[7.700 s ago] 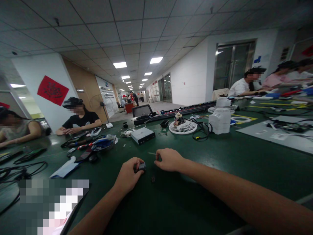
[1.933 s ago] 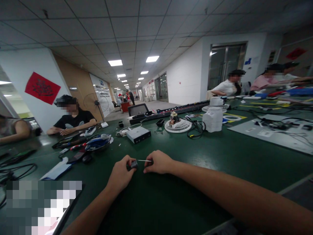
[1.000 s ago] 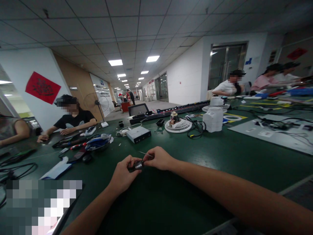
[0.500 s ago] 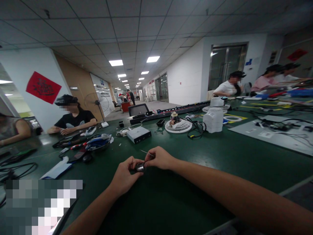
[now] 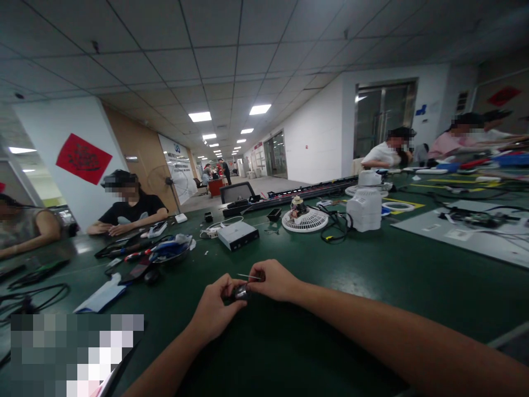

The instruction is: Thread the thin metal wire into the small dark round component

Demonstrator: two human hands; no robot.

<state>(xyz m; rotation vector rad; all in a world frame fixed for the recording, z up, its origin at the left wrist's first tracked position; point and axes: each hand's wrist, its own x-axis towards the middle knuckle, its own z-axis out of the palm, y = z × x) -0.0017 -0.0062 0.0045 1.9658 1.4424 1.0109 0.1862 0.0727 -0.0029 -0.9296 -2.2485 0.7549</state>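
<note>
Above the green table, my left hand (image 5: 215, 309) is closed around a small shiny metal cylinder (image 5: 242, 292), thumb below and fingers on top. Close against it on the right, my right hand (image 5: 275, 280) is closed in a pinch. A thin pointed metal rod (image 5: 247, 275) sticks out leftward from its fingers, over the cylinder; the rest of the rod is hidden in the hand. My right fingertips are at the cylinder's right end, but I cannot tell whether they touch it.
Beyond my hands stand a disc drive (image 5: 238, 235), a white round fan grille (image 5: 305, 219) and a white plastic housing (image 5: 364, 207). Tools and a blue cloth (image 5: 170, 248) lie left, a grey panel (image 5: 467, 229) right. A person (image 5: 128, 204) sits across the table.
The view has tilted up slightly. The rod, earlier slanting up to the left, now lies nearly level. Both hands keep their holds close together.
</note>
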